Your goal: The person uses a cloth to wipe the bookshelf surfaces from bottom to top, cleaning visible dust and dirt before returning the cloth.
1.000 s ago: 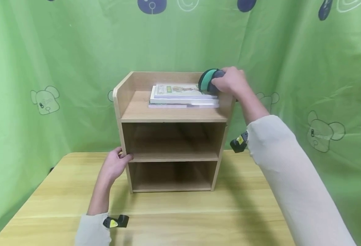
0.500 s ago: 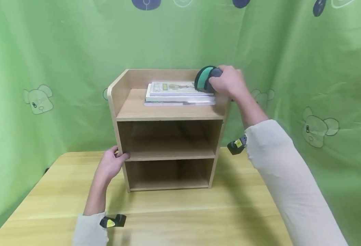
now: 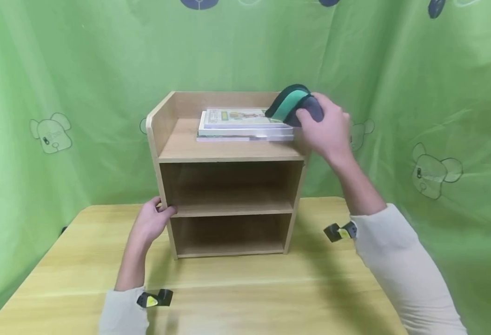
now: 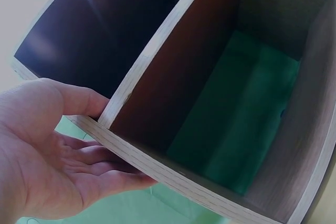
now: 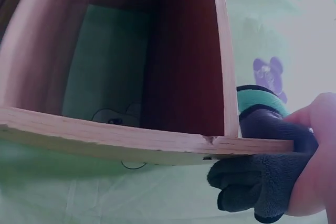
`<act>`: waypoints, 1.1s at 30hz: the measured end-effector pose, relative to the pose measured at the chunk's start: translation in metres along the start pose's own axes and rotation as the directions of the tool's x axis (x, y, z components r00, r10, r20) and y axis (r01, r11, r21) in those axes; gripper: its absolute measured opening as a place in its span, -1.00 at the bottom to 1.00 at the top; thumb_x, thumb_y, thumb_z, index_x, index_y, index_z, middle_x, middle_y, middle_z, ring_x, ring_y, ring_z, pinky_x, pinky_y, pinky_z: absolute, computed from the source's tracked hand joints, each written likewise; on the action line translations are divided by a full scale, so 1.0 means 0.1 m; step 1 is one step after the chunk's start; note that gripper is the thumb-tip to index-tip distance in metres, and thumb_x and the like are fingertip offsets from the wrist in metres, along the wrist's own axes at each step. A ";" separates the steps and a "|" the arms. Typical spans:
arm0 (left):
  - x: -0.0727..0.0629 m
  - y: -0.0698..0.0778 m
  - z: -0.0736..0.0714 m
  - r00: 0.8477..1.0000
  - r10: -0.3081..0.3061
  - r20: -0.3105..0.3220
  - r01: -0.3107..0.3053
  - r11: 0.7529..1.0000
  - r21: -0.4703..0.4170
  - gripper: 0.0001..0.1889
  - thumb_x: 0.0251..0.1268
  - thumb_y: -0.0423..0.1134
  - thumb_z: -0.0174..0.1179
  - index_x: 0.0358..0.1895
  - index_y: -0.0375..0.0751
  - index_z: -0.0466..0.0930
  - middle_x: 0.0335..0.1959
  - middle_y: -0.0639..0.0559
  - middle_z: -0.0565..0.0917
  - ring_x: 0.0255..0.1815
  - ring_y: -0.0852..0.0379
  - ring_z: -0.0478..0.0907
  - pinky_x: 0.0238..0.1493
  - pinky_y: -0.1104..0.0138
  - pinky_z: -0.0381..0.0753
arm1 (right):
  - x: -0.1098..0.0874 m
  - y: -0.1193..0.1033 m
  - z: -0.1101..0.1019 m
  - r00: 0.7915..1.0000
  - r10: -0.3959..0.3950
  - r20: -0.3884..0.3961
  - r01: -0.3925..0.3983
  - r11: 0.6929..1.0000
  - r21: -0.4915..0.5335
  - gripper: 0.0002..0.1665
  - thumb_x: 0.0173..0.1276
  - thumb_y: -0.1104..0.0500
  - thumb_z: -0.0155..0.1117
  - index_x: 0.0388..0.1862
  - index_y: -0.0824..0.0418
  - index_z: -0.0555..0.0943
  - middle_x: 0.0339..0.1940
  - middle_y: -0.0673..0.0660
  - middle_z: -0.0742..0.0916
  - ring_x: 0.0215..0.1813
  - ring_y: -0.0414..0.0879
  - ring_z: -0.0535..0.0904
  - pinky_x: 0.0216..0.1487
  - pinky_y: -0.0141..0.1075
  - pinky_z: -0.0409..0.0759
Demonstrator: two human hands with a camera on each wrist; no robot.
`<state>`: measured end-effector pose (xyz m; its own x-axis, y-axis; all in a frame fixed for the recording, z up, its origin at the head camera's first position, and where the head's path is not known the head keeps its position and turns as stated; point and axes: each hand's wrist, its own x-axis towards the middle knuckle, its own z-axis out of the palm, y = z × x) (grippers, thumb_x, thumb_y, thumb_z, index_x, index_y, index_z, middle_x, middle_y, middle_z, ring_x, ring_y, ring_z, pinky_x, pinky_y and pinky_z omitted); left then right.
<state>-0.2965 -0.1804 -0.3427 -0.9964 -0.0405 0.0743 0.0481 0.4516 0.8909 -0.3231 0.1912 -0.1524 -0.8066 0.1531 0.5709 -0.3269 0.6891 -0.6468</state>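
A three-tier wooden shelf [image 3: 233,213] stands on the table. My left hand [image 3: 150,222] grips its left side panel, the thumb against the front edge of the middle board and the fingers behind the panel, as the left wrist view shows. At the top right, my right hand [image 3: 328,128] holds a soft dark grey and teal cloth [image 3: 291,106] with black edging. In the right wrist view the cloth [image 5: 262,179] lies on both sides of the right side panel [image 5: 257,145], bunched in folds on the outer side.
Several thin books [image 3: 245,125] lie stacked on the top tier, partly overlapped by the cloth. A green curtain [image 3: 116,70] with bear drawings hangs behind and at both sides. The light wooden table [image 3: 228,298] extends in front of the shelf.
My right hand has come forward and down along the top right side with the cloth, which now shows more of its teal band. The left hand keeps its grip; the view shifts slightly.
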 end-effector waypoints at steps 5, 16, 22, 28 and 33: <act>0.00 -0.01 -0.01 1.000 -0.002 -0.010 0.002 1.000 -0.016 -0.44 0.44 -0.15 0.11 0.40 -0.35 0.36 0.12 -0.28 0.59 0.23 -0.10 0.47 0.33 -0.03 0.45 | -0.25 0.04 -0.06 0.994 -0.034 -0.103 0.042 0.996 0.078 -0.48 0.31 -0.08 0.30 0.25 -0.05 0.58 0.13 0.14 0.73 -0.01 0.01 0.58 -0.23 -0.19 0.61; -0.01 0.01 -0.01 1.000 0.004 -0.020 -0.004 1.000 -0.019 -0.45 0.44 -0.17 0.12 0.39 -0.38 0.36 0.33 -0.37 0.54 0.42 -0.26 0.42 0.44 -0.12 0.37 | -0.57 0.36 -0.01 0.980 -0.112 -0.167 0.141 0.974 0.176 -0.62 0.20 0.19 0.40 -0.12 0.27 0.43 -0.10 0.19 0.69 -0.08 0.03 0.64 -0.29 -0.39 0.67; -0.01 0.01 0.02 1.000 0.001 -0.019 -0.001 1.000 -0.023 -0.43 0.43 -0.16 0.13 0.40 -0.37 0.35 0.31 -0.37 0.55 0.42 -0.27 0.42 0.44 -0.13 0.37 | -0.67 0.50 0.02 0.986 -0.084 -0.145 0.107 0.982 0.155 -0.65 0.19 0.22 0.38 -0.18 0.26 0.40 -0.17 0.17 0.66 -0.14 -0.01 0.59 -0.27 -0.31 0.62; -0.02 0.01 0.02 1.000 0.003 -0.015 -0.003 1.000 -0.019 -0.42 0.43 -0.17 0.12 0.42 -0.38 0.34 0.38 -0.39 0.48 0.46 -0.31 0.37 0.47 -0.14 0.32 | -0.74 0.58 0.06 0.982 -0.091 -0.164 0.113 0.985 0.130 -0.67 0.16 0.24 0.38 -0.24 0.26 0.40 -0.28 0.16 0.67 -0.21 -0.03 0.59 -0.30 -0.34 0.59; -0.01 0.02 0.01 1.000 0.001 -0.011 -0.002 1.000 -0.029 -0.41 0.44 -0.17 0.12 0.44 -0.38 0.32 0.40 -0.39 0.46 0.47 -0.32 0.35 0.48 -0.14 0.31 | -0.82 0.67 0.13 0.990 -0.058 -0.128 0.074 0.990 0.123 -0.65 0.16 0.24 0.40 -0.23 0.24 0.39 -0.27 0.21 0.68 -0.19 0.05 0.65 -0.20 -0.08 0.72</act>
<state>-0.2951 -0.1785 -0.3416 -0.9955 -0.0500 0.0804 0.0516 0.4257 0.9034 -0.2856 0.2156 -0.2488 -0.7168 0.2017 0.6675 -0.4442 0.6058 -0.6601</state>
